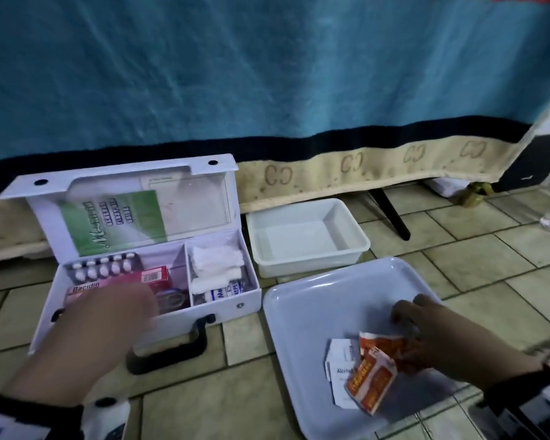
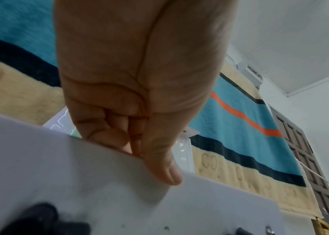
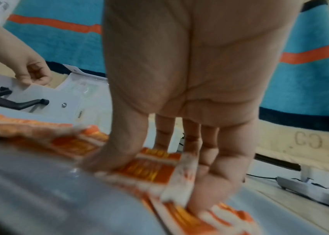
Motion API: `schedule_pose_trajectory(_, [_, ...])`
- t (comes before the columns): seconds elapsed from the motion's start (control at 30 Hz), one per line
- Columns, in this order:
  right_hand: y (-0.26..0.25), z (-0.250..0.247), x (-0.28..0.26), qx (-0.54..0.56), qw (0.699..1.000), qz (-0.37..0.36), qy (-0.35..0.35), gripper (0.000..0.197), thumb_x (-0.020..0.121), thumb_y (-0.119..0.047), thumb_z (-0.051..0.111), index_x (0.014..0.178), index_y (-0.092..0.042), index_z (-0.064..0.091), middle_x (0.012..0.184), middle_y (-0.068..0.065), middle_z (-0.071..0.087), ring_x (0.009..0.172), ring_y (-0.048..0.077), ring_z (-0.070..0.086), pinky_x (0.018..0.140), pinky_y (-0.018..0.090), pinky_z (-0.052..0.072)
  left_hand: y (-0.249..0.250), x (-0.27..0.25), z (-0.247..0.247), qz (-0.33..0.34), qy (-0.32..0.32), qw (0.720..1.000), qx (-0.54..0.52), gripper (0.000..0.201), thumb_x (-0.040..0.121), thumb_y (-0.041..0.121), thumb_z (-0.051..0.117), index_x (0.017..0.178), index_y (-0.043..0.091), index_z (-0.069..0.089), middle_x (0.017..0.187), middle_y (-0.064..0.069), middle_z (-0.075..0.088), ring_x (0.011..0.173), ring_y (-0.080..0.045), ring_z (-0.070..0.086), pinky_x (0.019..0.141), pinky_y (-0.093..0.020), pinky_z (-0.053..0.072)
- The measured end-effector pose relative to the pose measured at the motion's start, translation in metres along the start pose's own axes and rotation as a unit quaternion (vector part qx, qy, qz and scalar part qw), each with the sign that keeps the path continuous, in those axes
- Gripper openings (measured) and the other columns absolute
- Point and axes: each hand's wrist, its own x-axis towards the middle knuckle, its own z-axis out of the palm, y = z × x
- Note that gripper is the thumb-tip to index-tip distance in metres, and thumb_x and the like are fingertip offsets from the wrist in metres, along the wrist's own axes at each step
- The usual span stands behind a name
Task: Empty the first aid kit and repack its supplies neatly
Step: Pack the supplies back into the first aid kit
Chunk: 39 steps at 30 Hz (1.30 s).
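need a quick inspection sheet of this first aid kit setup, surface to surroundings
surface: tiled floor, kit and trays set on it.
job's things: first aid kit open, lid up; blister pack, Bacidin box and gauze still inside. Flat tray holds orange sachets and alcohol pads. Deep white tub holds nothing visible.
clutter: blurred items at the far right floor edge, cannot identify.
grippers: left hand at the kit's front wall, fingers curled, nothing visibly held; right hand with straight fingers pressing on the sachets.
cables: thin dark cable on the floor to a grey device.
surroundings: teal blanket hanging behind.
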Motion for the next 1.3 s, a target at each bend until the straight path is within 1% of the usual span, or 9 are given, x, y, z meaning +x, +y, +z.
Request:
schedule_pose_trajectory(0.23, [-0.033, -0.009, 0.035, 0.109, 0.989, -0.006, 0.102, 0.028, 0.086, -0.037, 0.062, 0.103, -0.014, 0.061, 0.104, 0.005, 0.064, 0.092, 0.021, 0.06, 0.07, 0.024, 0.041, -0.015, 0.009, 0.009, 0.007, 0.019, 1.0, -0.003, 0.045, 0.065, 0.001, 0.08, 0.069, 0.041, 0.062, 0.057, 0.019, 0.063, 0.052, -0.015, 0.056, 0.052, -0.026, 0.042])
schedule_pose_trajectory(0.4, [-0.029, -0.019, 0.028, 0.186, 0.964, 0.013, 0.188, 0.022, 0.087, -0.013, 0.06, 0.109, -0.018, 0.065, 0.096, -0.001, 0.068, 0.075, 0.01, 0.052, 0.054, 0.005, 0.035, -0.03, 0.017, 0.015, 0.007, 0.035, 0.999, -0.022, 0.046, 0.065, -0.001, 0.08, 0.07, 0.041, 0.063, 0.057, 0.017, 0.064, 0.04, -0.008, 0.049, 0.036, -0.029, 0.034])
schedule_pose_trajectory(0.53, [-0.028, -0.018, 0.017, 0.282, 0.931, 0.019, 0.229, 0.018, 0.085, -0.005, 0.064, 0.099, -0.016, 0.068, 0.079, -0.007, 0.063, 0.07, 0.009, 0.058, 0.064, 0.018, 0.045, -0.032, 0.019, 0.016, 0.015, 0.043, 0.998, -0.033, 0.047, 0.064, -0.005, 0.08, 0.07, 0.039, 0.064, 0.057, 0.016, 0.064, 0.035, 0.003, 0.045, 0.04, -0.033, 0.036])
schedule_pose_trajectory(0.6, [-0.029, -0.015, 0.017, 0.313, 0.922, 0.032, 0.224, 0.02, 0.087, -0.003, 0.061, 0.101, -0.016, 0.067, 0.075, -0.011, 0.058, 0.067, 0.005, 0.058, 0.065, 0.019, 0.049, -0.031, 0.018, 0.015, 0.017, 0.041, 0.998, -0.037, 0.047, 0.064, -0.006, 0.079, 0.069, 0.039, 0.064, 0.054, 0.015, 0.063, 0.034, 0.005, 0.043, 0.038, -0.033, 0.035])
schedule_pose_trajectory(0.73, [-0.034, -0.018, 0.012, 0.391, 0.898, 0.057, 0.195, 0.012, 0.09, -0.004, 0.058, 0.087, -0.013, 0.066, 0.076, -0.005, 0.064, 0.063, 0.024, 0.068, 0.062, 0.032, 0.059, -0.028, 0.015, 0.011, 0.009, 0.033, 0.999, -0.025, 0.046, 0.065, -0.002, 0.08, 0.069, 0.04, 0.064, 0.052, 0.014, 0.062, 0.034, 0.004, 0.044, 0.038, -0.029, 0.036])
schedule_pose_trajectory(0.93, [-0.065, -0.053, 0.008, 0.384, 0.9, -0.029, 0.206, 0.026, 0.086, -0.003, 0.061, 0.079, -0.028, 0.063, 0.07, -0.005, 0.065, 0.063, 0.017, 0.065, 0.054, 0.023, 0.049, 0.003, -0.001, -0.002, -0.001, 0.02, 0.999, 0.038, 0.032, 0.068, 0.011, 0.08, 0.061, 0.038, 0.064, 0.058, 0.013, 0.065, 0.062, -0.007, 0.06, 0.066, -0.027, 0.046])
schedule_pose_trajectory(1.03, [-0.105, -0.078, 0.015, 0.484, 0.848, -0.112, 0.184, 0.028, 0.079, 0.003, 0.068, 0.088, -0.023, 0.065, 0.066, -0.003, 0.064, 0.063, 0.018, 0.065, 0.062, 0.03, 0.05, 0.007, -0.006, -0.004, -0.004, 0.023, 0.998, 0.056, 0.027, 0.072, 0.019, 0.078, 0.057, 0.035, 0.061, 0.064, 0.013, 0.066, 0.065, 0.0, 0.059, 0.061, -0.02, 0.042])
schedule_pose_trajectory(1.17, [-0.171, -0.101, 0.046, 0.581, 0.781, -0.206, 0.103, 0.015, 0.078, 0.011, 0.066, 0.079, -0.003, 0.062, 0.069, 0.011, 0.066, 0.05, 0.008, 0.06, 0.054, 0.017, 0.053, 0.009, -0.009, -0.002, -0.013, 0.042, 0.998, 0.038, 0.032, 0.074, 0.019, 0.076, 0.055, 0.035, 0.055, 0.074, 0.008, 0.07, 0.075, -0.008, 0.063, 0.07, -0.022, 0.046])
schedule_pose_trajectory(1.3, [-0.227, -0.103, 0.085, 0.498, 0.827, -0.243, 0.094, 0.017, 0.092, -0.006, 0.056, 0.078, -0.011, 0.062, 0.077, 0.014, 0.067, 0.065, 0.018, 0.065, 0.065, 0.028, 0.057, 0.008, -0.009, -0.001, -0.019, 0.049, 0.998, 0.028, 0.031, 0.077, 0.02, 0.074, 0.056, 0.033, 0.054, 0.078, 0.006, 0.071, 0.081, -0.01, 0.064, 0.072, -0.021, 0.046])
